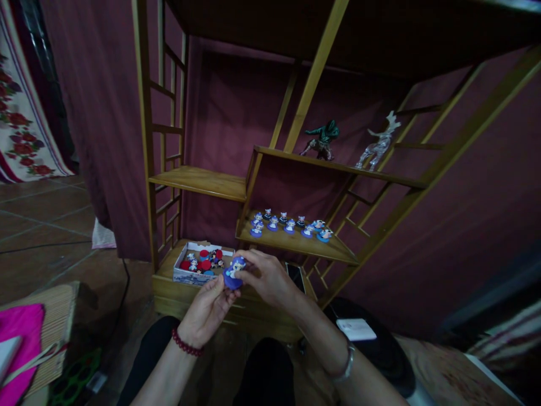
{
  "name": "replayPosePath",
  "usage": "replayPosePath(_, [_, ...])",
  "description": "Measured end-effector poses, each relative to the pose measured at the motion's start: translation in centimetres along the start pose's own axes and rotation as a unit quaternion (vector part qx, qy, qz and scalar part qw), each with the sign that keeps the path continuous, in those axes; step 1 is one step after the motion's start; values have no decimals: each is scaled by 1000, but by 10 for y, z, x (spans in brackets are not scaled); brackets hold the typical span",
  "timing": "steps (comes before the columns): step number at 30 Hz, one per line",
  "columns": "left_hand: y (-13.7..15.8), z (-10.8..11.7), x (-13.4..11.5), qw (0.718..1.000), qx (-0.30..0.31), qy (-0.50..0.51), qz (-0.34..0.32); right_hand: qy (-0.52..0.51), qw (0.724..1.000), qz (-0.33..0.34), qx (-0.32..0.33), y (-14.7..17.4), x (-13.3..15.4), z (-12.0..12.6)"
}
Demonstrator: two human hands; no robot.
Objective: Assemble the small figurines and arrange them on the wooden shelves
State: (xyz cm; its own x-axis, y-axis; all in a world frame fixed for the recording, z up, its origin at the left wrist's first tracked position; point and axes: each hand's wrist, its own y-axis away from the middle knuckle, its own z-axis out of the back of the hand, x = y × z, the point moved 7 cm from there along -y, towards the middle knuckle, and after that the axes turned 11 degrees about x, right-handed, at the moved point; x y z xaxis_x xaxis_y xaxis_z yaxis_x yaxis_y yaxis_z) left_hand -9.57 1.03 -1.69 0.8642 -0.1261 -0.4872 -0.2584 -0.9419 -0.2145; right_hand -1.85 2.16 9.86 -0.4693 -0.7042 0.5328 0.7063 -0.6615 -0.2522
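Between my two hands is a small purple-and-white figurine on a round purple base. My left hand grips the base from below with thumb and fingers. From the right, my right hand pinches the figurine's upper part. Just behind my hands, an open cardboard box holds several small figurines and red and blue round bases. Up on the low shelf, several figurines stand in rows: purple-based ones in front, dark-based ones behind, and blue-based ones at the right end.
A dark green hooded figure and a clear deer figurine stand on the higher shelf. A dark flat device lies right of my hands. A white object rests on a black round surface. Pink cloth lies at left.
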Motion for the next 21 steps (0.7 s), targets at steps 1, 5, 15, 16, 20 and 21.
replayPosePath(1, [0,0,0,1000,2,-1,-1,3,1000,-1,-1,1,0,1])
replayPosePath(5, [0,-8,-3,1000,21,-7,-2,-5,1000,2,-8,1,4,6])
replayPosePath(15, [3,-16,-11,999,24,-20,-8,-109,994,-6,22,0,-1,7])
replayPosePath(16, [4,-16,-11,999,28,-22,-7,-116,993,-4,27,0,-3,6])
replayPosePath(20, [6,-16,-10,999,35,-27,-5,-135,990,-2,41,0,-5,2])
replayPosePath(21, [6,-17,-10,999,37,-27,-6,-140,989,-4,44,0,-5,2])
